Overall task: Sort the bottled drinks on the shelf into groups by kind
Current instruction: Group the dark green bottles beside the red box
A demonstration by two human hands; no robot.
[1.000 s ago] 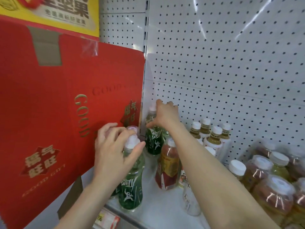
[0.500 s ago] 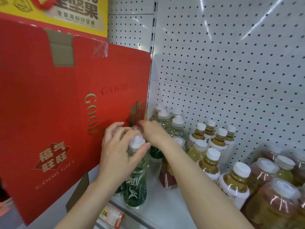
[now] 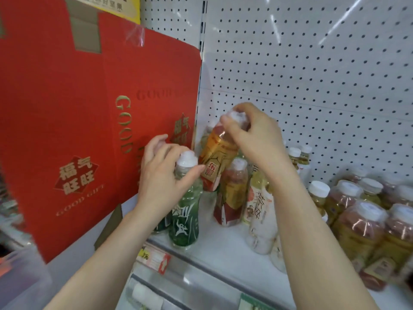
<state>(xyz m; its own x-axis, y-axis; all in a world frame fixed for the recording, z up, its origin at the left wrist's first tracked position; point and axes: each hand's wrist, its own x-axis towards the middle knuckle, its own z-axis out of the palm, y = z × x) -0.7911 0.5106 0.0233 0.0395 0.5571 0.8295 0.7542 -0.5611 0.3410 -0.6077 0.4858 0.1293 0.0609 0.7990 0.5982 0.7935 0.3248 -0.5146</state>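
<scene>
Left hand (image 3: 163, 177) — fingers closed round neck of green bottle (image 3: 184, 220), standing upright at front edge of white shelf (image 3: 223, 240). Right hand (image 3: 252, 135) — clamped on cap of orange-label bottle (image 3: 216, 159), tilted, lifted clear of shelf. Second orange-label bottle (image 3: 232, 195) upright just beside it. Red gift box (image 3: 78, 130) left. Amber bottles (image 3: 357, 222) grouped right.

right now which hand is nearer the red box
Left. The left hand grips a green bottle right beside the red box; the right hand holds an orange bottle farther right.
</scene>
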